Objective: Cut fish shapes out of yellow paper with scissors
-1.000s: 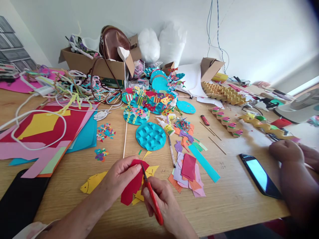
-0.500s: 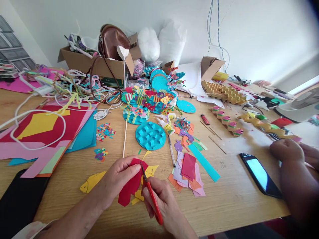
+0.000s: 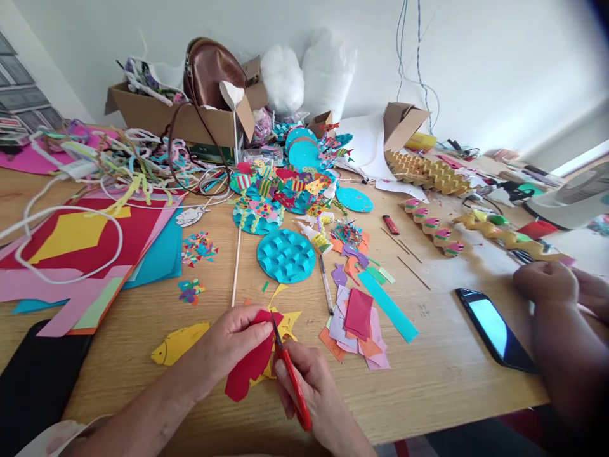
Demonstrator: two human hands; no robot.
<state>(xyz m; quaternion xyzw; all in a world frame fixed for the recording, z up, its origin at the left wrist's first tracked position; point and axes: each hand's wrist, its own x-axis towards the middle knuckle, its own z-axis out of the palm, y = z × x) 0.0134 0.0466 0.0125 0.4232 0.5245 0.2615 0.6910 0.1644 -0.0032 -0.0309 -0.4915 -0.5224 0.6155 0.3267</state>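
Note:
Between the fingers and thumb of my left hand (image 3: 242,333) is a piece of red paper (image 3: 247,371), its lower end hanging free. My right hand (image 3: 309,381) is wrapped round red-handled scissors (image 3: 291,374), whose dark blades meet the paper's upper right edge. Yellow paper scraps (image 3: 287,325) lie on the table beneath and behind the red piece. Left of them, a yellow paper fish (image 3: 178,343) with black pen lines lies partly behind my left forearm. Farther back rests a round blue piece (image 3: 286,257) covered with curled paper scales.
Paper offcuts (image 3: 359,324), a pen (image 3: 326,285) and glue bottles (image 3: 314,238) lie right of centre. A phone (image 3: 495,330) is near another person's hands (image 3: 547,285). Coloured sheets (image 3: 114,241) and a looping white cable (image 3: 118,238) cover the left. A cardboard box (image 3: 176,120) stands behind.
Both hands stay close together, with the scissors at the red paper's edge. The red paper has shifted slightly, and the view has moved a little.

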